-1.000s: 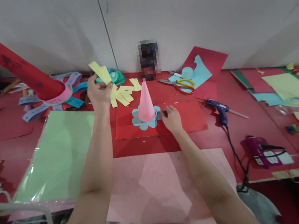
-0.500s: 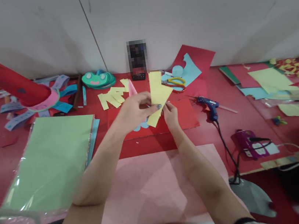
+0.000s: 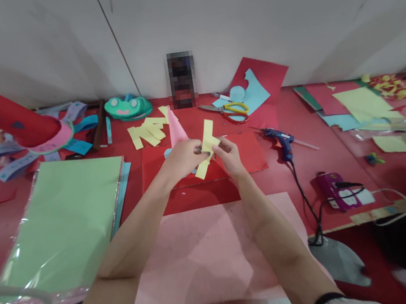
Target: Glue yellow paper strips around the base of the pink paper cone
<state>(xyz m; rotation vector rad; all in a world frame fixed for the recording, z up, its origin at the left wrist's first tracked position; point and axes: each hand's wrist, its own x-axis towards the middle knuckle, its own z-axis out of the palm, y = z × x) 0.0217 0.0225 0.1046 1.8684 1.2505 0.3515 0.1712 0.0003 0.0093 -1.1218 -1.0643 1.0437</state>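
Strips of yellow paper, pinched by closed fingertips of the left hand and right hand above the red board near the pink cone, should handle light, bendable, easily creased, best gripped by edges.

From my remote post I can read no text, number or sign, for the pale patch on the glue gun, the white patch on the purple box and the marks on the lilac strips are too small or blurred.
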